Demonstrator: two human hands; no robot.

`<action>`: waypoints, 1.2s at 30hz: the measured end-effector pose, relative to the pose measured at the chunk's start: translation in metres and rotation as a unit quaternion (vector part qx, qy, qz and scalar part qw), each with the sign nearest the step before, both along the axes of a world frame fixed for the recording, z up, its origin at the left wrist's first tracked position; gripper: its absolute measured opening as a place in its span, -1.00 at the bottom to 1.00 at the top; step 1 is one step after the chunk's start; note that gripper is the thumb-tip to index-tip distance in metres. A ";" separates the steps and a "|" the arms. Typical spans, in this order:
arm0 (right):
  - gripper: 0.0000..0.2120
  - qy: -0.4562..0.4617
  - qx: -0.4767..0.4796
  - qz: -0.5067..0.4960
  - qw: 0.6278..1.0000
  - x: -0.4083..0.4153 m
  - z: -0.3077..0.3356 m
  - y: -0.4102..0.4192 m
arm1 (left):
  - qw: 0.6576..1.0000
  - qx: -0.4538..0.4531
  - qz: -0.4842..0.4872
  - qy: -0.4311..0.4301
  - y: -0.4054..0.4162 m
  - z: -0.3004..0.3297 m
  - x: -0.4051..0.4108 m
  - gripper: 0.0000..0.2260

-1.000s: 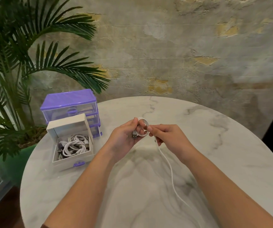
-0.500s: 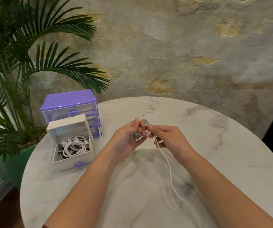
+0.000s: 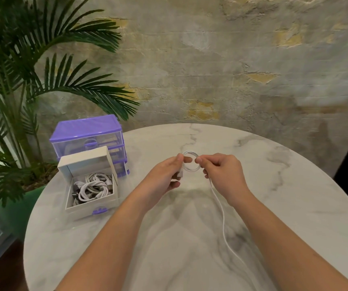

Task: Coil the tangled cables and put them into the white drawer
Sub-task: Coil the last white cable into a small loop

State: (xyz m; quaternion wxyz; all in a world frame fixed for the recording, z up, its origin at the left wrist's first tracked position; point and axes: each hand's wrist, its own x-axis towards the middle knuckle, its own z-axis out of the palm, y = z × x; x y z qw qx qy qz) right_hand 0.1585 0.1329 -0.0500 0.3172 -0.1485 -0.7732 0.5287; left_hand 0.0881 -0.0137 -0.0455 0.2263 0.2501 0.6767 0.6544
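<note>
A thin white cable [image 3: 223, 219] is held above the middle of the round marble table [image 3: 294, 206]. My left hand [image 3: 164, 177] pinches a small coil of it, with the plug end against the fingers. On the coil's right side my right hand [image 3: 223, 173] grips the cable, and the loose tail runs down from there across the table toward me. The white drawer [image 3: 91, 208] stands pulled out on the table to the left, with several coiled white cables [image 3: 93, 189] inside it.
A purple drawer unit [image 3: 89, 139] stands behind the white drawer at the table's left rim. A palm plant in a green pot [image 3: 11, 97] rises beside the table on the left. A rough plaster wall is behind the table.
My hands have drawn slightly apart, and the coil between them now shows as a wider open ring. The tail on the table has shifted a little.
</note>
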 end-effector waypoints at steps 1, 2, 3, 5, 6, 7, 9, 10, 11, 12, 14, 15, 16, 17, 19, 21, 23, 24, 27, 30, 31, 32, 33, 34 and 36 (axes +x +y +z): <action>-0.91 -0.004 0.006 -0.014 1.000 0.000 0.000 0.002 | 1.000 0.013 -0.012 -0.023 -0.001 0.000 -0.001 -0.74; -0.90 -0.010 0.013 -0.027 1.000 0.000 0.000 0.003 | 0.998 0.033 -0.022 -0.052 -0.002 0.000 -0.002 -0.76; -0.89 -0.018 0.022 -0.038 0.999 0.000 0.000 0.004 | 0.995 0.057 -0.026 -0.082 -0.003 0.001 -0.004 -0.76; -0.87 -0.037 0.042 -0.054 0.997 0.001 0.000 0.004 | 0.987 0.099 -0.019 -0.129 -0.003 0.002 -0.006 -0.75; -0.87 -0.046 0.047 -0.056 0.996 0.002 0.000 0.003 | 0.984 0.110 -0.014 -0.136 -0.003 0.002 -0.006 -0.75; -0.87 -0.053 0.044 -0.053 0.996 0.002 0.000 0.001 | 0.984 0.115 -0.010 -0.133 -0.002 0.002 -0.006 -0.76; -0.88 -0.057 0.013 -0.029 0.998 0.000 -0.001 -0.002 | 0.989 0.109 0.007 -0.102 0.000 0.001 -0.004 -0.76; -0.89 -0.056 -0.011 -0.011 0.998 0.000 -0.001 -0.004 | 0.993 0.096 0.024 -0.071 0.001 0.001 -0.004 -0.76; -0.91 -0.056 -0.035 0.005 0.998 0.000 -0.001 -0.005 | 0.995 0.077 0.045 -0.033 0.002 0.000 -0.004 -0.76; -0.92 -0.055 -0.052 0.018 0.997 0.000 0.000 -0.005 | 0.996 0.055 0.068 0.006 0.003 0.000 -0.004 -0.76; -0.91 -0.051 -0.066 0.035 0.996 0.001 0.001 -0.006 | 0.992 0.024 0.104 0.067 0.005 -0.001 -0.004 -0.79; -0.90 -0.051 -0.070 0.044 0.995 0.002 0.003 -0.006 | 0.990 0.019 0.112 0.085 0.005 -0.001 -0.004 -0.83; -0.89 -0.051 -0.074 0.051 0.995 0.002 0.004 -0.007 | 0.989 0.016 0.115 0.097 0.004 0.000 -0.003 -0.88; -0.89 -0.051 -0.077 0.057 0.994 0.002 0.005 -0.008 | 0.988 0.015 0.117 0.101 0.004 -0.001 -0.002 -0.91; -0.88 -0.052 -0.081 0.064 0.993 0.003 0.005 -0.009 | 0.989 0.025 0.117 0.090 0.005 -0.002 -0.002 -0.92; -0.89 -0.044 -0.084 0.067 0.993 0.004 0.006 -0.011 | 0.991 0.040 0.107 0.065 0.007 -0.002 -0.002 -0.89; -0.91 -0.031 -0.082 0.063 0.994 0.005 0.007 -0.010 | 0.994 0.052 0.086 0.052 0.006 -0.001 -0.002 -0.86; -0.91 -0.027 -0.081 0.056 0.995 0.005 0.007 -0.008 | 0.995 0.054 0.072 0.050 0.005 -0.001 -0.002 -0.85; -0.89 -0.029 -0.086 0.033 0.995 0.004 0.007 -0.004 | 0.997 0.034 0.027 0.056 0.002 -0.001 -0.002 -0.84; -0.88 -0.033 -0.085 0.031 0.995 0.004 0.006 -0.003 | 0.998 0.014 0.000 0.060 0.002 -0.002 -0.002 -0.80; -0.89 -0.032 -0.087 0.032 0.995 0.004 0.006 -0.003 | 0.998 0.013 -0.004 0.060 0.002 -0.002 -0.002 -0.80; -0.89 -0.030 -0.090 0.033 0.995 0.004 0.007 -0.003 | 0.998 0.014 -0.004 0.060 0.003 -0.002 -0.002 -0.81; -0.90 -0.027 -0.093 0.033 0.995 0.005 0.007 -0.003 | 0.998 0.016 0.001 0.060 0.003 -0.002 -0.002 -0.82; -0.89 -0.025 -0.094 0.033 0.995 0.005 0.008 -0.002 | 0.998 0.017 0.012 0.061 0.003 -0.002 -0.003 -0.82; -0.89 -0.023 -0.088 0.030 0.995 0.005 0.008 0.000 | 0.997 0.017 0.035 0.063 0.003 -0.002 -0.005 -0.82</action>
